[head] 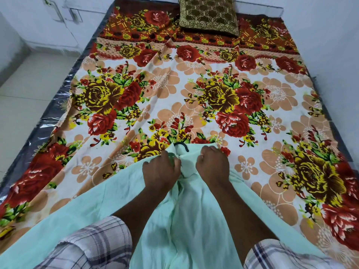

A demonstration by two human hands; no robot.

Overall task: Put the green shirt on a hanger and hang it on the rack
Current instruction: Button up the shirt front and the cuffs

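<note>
At lower centre, left hand (pixel 161 169) and right hand (pixel 212 164) clench the green shirt (pixel 184 220) at its bunched top edge beside the black hanger hook (pixel 181 146), with floral bedsheet (pixel 174 90) spreading toward the upper-frame cushion (pixel 208 14).

Bright even light, soft shadows, wide-angle bending at edges, sharp centre

Home bedrm: floral bedsheet (pixel 194 84) covering mattress (pixel 48 133); brown pillow (pixel 208 15) lying at bedsheet's far end; tiled floor (pixel 23 98) running along its left.
</note>
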